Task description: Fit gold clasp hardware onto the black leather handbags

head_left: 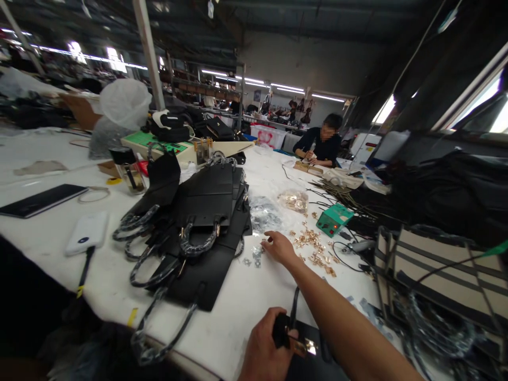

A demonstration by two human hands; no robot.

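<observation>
- Left hand [264, 346] clamped on the black panel [307, 368] at the near table edge, thumb by the gold clasp [304, 346]; grip looked firm.
- Right hand [278, 247] out over the table [238, 291], thumb and forefinger close together at the silver plates [257, 262]; couldn't tell if a plate was pinched.
- Plates lay loose and flat, just beside the bag stack [206, 193]; gold bits [310, 239] were scattered near, right of the hand.
- Judgement: a flat plate called for a fingertip pinch at its edge, one at a time; sliding or tipping it up would have beaten pressing down.
- Plates probably overlapped, so a check for doubles made sense.
- Left hand best kept the panel steady and the clasp facing up, without squeezing the metal askew.
- Right forearm crossed above the panel; a slightly raised elbow would have avoided knocking it.
- Risk, as judged: fingertips brushing plates into the gold bits, or snagging the handles [198, 246] on the stack.
</observation>
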